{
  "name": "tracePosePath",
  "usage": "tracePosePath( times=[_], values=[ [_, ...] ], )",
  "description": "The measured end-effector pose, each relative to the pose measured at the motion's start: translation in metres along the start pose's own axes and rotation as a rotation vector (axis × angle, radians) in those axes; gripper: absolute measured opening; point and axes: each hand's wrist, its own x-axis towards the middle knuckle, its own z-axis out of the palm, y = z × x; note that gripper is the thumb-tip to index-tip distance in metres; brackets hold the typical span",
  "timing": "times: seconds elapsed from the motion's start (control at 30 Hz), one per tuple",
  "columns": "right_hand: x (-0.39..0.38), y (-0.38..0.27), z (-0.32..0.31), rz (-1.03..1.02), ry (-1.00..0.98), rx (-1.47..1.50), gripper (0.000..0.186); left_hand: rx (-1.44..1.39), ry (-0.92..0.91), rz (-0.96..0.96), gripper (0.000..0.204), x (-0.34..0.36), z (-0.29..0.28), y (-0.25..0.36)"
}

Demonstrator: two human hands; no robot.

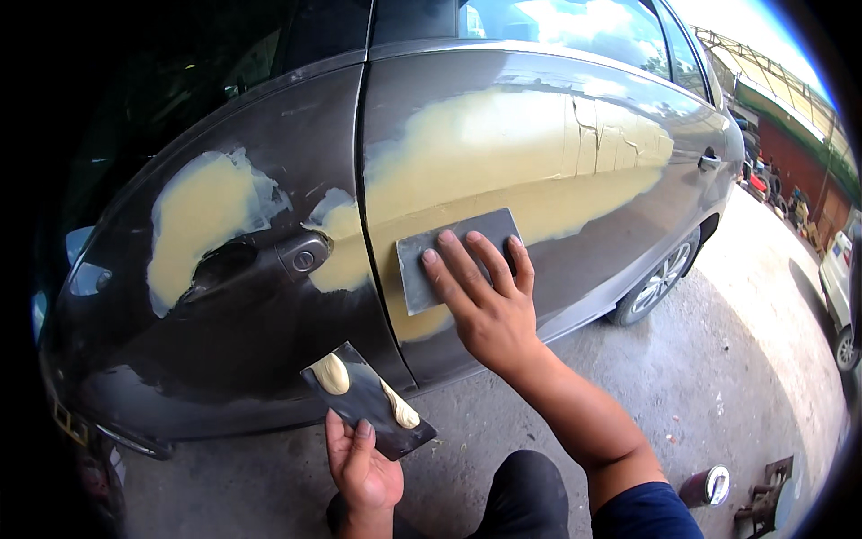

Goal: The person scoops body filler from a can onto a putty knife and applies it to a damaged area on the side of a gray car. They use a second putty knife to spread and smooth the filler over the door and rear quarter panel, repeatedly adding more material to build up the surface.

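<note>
My right hand [496, 310] has its fingers spread over a grey rectangular spreader [415, 274], pressing it flat on the lower edge of the filler patch [458, 157] on the car door. That cream-yellow patch runs wide across the door, with cracked ridges toward its far right. Lower and to the left, my left hand [366, 472] grips a dark flat mixing plate [366, 400] by its near edge. Two dollops of cream filler [330, 374] sit on the plate. On the neighbouring dark panel, another filler patch [202, 211] lies beside a door handle [303, 259].
A panel gap separates the two doors. A rear wheel [660, 280] stands at the right. An open can [709, 487] and a small metal stand [770, 503] are on the concrete floor at lower right. Another vehicle [840, 278] is at the far right edge.
</note>
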Motion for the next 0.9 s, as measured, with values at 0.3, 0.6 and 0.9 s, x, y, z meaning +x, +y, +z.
tracePosePath(
  times=[0.3, 0.6, 0.9],
  values=[
    [-0.051, -0.052, -0.074, 0.098, 0.022, 1.349, 0.068, -0.102, 0.025, -0.059, 0.049, 0.003, 0.012, -0.004],
    [-0.089, 0.000, -0.057, 0.153, -0.247, 0.593, 0.051, 0.027, -0.051, 0.097, 0.049, 0.013, 0.019, 0.007],
    [0.057, 0.156, -0.046, 0.155, 0.140, -0.006, 0.039, 0.034, -0.041, -0.005, 0.051, 0.003, 0.011, -0.003]
  ],
)
